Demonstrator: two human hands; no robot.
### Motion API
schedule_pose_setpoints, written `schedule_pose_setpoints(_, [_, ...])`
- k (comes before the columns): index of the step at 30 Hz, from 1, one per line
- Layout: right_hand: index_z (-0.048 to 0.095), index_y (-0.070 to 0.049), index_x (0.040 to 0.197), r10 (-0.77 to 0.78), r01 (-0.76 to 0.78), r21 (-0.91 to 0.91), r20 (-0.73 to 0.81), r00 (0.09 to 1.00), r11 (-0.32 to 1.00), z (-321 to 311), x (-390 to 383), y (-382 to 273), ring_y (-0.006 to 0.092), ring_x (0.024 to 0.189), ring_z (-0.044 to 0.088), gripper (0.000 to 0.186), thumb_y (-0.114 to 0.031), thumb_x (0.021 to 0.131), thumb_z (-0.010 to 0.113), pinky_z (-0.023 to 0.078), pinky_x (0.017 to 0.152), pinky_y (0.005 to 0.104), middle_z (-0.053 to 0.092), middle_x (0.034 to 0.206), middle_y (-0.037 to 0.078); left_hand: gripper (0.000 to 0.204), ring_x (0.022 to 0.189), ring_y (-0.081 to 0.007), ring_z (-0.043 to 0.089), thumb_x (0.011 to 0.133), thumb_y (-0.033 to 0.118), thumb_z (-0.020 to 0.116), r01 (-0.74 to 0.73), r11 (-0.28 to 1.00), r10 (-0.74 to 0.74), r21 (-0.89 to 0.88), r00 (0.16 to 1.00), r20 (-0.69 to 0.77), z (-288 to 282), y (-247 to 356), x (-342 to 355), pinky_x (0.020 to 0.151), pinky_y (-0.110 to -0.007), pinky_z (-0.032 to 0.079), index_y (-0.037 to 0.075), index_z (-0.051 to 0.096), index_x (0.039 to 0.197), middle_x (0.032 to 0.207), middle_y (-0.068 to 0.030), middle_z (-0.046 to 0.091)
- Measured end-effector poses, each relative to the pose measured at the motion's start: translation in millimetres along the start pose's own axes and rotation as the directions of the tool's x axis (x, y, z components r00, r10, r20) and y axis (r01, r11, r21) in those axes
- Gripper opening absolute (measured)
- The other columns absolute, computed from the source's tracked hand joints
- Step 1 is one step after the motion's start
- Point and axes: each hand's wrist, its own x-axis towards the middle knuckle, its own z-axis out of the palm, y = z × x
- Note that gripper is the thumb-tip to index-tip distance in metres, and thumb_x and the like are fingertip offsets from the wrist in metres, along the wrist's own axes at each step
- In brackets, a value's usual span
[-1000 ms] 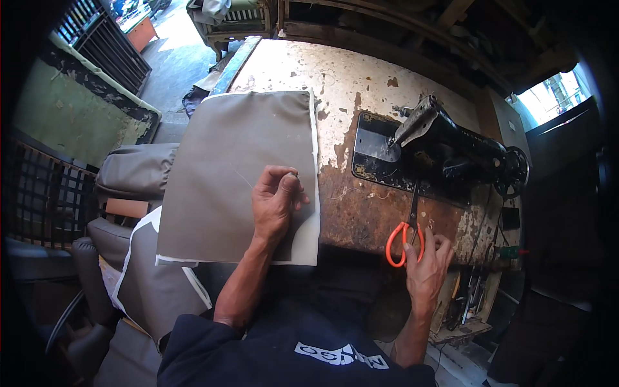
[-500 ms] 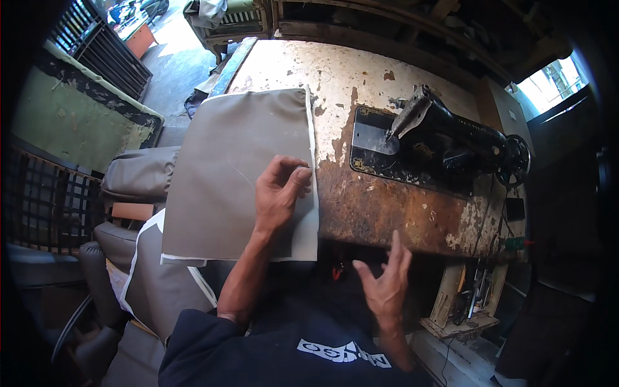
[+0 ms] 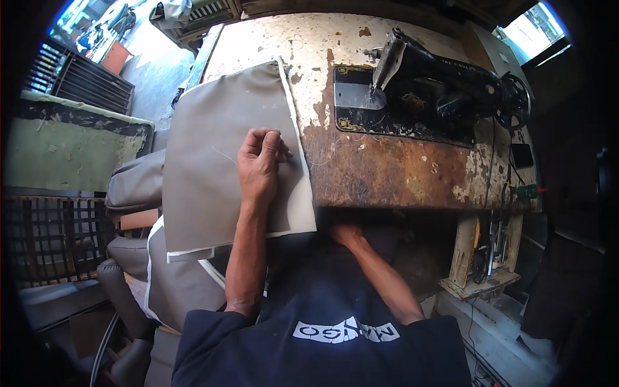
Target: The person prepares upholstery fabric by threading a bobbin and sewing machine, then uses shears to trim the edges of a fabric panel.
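Right hand (image 3: 347, 233) has shifted left since half a second ago, into the dark by the front edge of the bench (image 3: 387, 171). Head view, the only one I've got: left hand (image 3: 259, 164) is over the panel (image 3: 206, 116), which lies on the bench left of the machine (image 3: 451, 97). My left thumb's pressed to curled fingers; can't make out anything between. Right fingertips are lost in shadow, so no telling if they're gripping. I'd keep that pinch light and not drag the panel or the thread (image 3: 224, 154) over it.
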Motion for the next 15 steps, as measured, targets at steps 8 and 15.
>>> schedule_pose_setpoints(8, [0.074,-0.011,0.12,-0.078,0.086,0.05,-0.133,0.988,0.995,-16,-11,-6,0.0413,0.109,0.068,0.032,-0.027,0.096,0.059,0.054,0.097,0.0514,0.072,0.117,0.022,0.02,0.065,-0.0107,0.058,0.102,0.023,0.068,-0.019,1.0,0.019,0.001,1.0,-0.012,-7,-1,1,0.068,-0.028,0.054,0.004,0.063,0.103,0.078,-0.0033,0.063])
schedule_pose_setpoints(15, [0.074,-0.01,0.115,0.037,-0.067,0.274,0.114,0.993,0.959,-42,-29,0,0.0436,0.105,0.068,0.031,-0.032,0.097,0.061,0.054,0.092,0.0541,0.072,0.112,0.023,0.023,0.074,-0.0175,0.062,0.106,0.024,0.062,-0.151,0.988,0.15,0.016,0.987,0.052,16,59,-63,0.078,-0.038,0.057,0.001,0.061,0.109,0.086,-0.0084,0.062])
